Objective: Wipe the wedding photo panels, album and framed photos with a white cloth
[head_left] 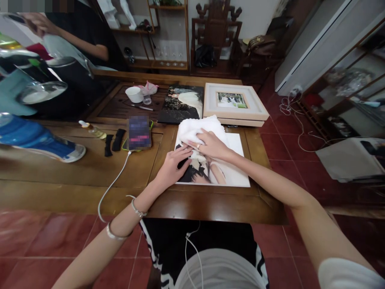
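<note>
A white cloth (pixel 200 127) lies bunched over the upper part of a photo panel (pixel 234 170), which rests flat on the wooden table. My right hand (pixel 212 145) grips the cloth, its fingers curled into the folds and a ring on one finger. To its left, my left hand (pixel 176 163) is laid on the panel's left side with fingers stretched out, their tips close to the cloth's lower edge. Dark and pale shapes of a picture show below the hands; the cloth covers the top of it.
Behind the panel are a dark photo board (pixel 183 104) and a light-framed picture (pixel 236 102). At left lie a charging phone (pixel 138 134), a small dropper bottle (pixel 93 130) and a large blue bottle (pixel 36 138). A white cup (pixel 134 94) stands on the tea tray. Another person sits across.
</note>
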`<action>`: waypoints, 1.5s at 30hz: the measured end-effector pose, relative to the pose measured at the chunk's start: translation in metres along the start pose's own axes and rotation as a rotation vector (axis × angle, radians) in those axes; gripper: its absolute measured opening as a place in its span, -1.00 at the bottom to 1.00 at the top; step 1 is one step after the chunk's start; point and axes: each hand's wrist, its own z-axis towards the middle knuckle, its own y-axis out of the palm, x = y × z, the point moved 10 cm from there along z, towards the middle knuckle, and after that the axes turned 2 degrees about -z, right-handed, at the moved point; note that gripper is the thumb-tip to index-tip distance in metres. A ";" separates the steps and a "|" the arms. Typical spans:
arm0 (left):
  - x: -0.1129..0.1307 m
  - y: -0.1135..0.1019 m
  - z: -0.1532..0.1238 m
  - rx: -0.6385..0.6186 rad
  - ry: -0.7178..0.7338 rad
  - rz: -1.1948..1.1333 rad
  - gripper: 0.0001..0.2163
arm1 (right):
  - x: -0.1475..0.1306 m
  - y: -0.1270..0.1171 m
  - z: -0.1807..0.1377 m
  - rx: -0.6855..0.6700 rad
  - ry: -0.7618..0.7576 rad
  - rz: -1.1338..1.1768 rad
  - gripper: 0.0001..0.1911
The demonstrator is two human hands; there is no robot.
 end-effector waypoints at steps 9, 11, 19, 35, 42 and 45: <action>-0.006 0.004 0.000 -0.064 -0.074 -0.015 -0.62 | 0.047 -0.058 -0.053 0.198 0.053 -0.127 -0.50; -0.009 0.006 0.000 -0.082 -0.087 -0.010 -0.59 | 0.054 -0.063 -0.067 0.240 0.060 -0.154 -0.50; -0.008 0.006 0.001 -0.081 -0.089 0.018 -0.58 | -0.020 -0.018 -0.154 0.121 -0.180 -0.180 -0.74; -0.009 0.005 0.001 -0.092 -0.077 0.017 -0.58 | 0.064 -0.068 -0.079 0.248 0.054 -0.149 -0.51; -0.008 0.005 0.001 -0.091 -0.103 0.006 -0.59 | 0.035 -0.053 -0.098 0.239 -0.032 -0.196 -0.56; -0.009 0.004 0.001 -0.082 -0.105 0.009 -0.59 | -0.007 -0.025 -0.136 0.126 -0.154 -0.220 -0.71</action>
